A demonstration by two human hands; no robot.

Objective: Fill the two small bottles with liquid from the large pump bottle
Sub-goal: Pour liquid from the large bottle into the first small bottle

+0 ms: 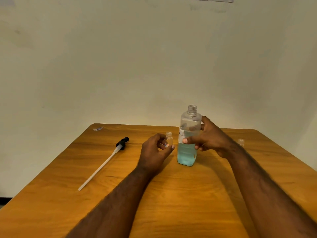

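The large clear bottle (pixel 187 152), about half full of blue liquid, stands upright on the table with its threaded neck uncapped. My right hand (pixel 209 138) grips its middle from the right. Just left of it, my left hand (pixel 154 150) holds a small clear bottle (pixel 169 139) with an open neck, fingers curled round its lower part. A second small clear bottle (pixel 241 142) stands farther right, partly hidden behind my right wrist.
The black pump head with its long white dip tube (pixel 104 162) lies on the wooden table (pixel 171 203) at the left. A small sticker (pixel 98 129) sits near the far left corner. A plain wall rises behind the table.
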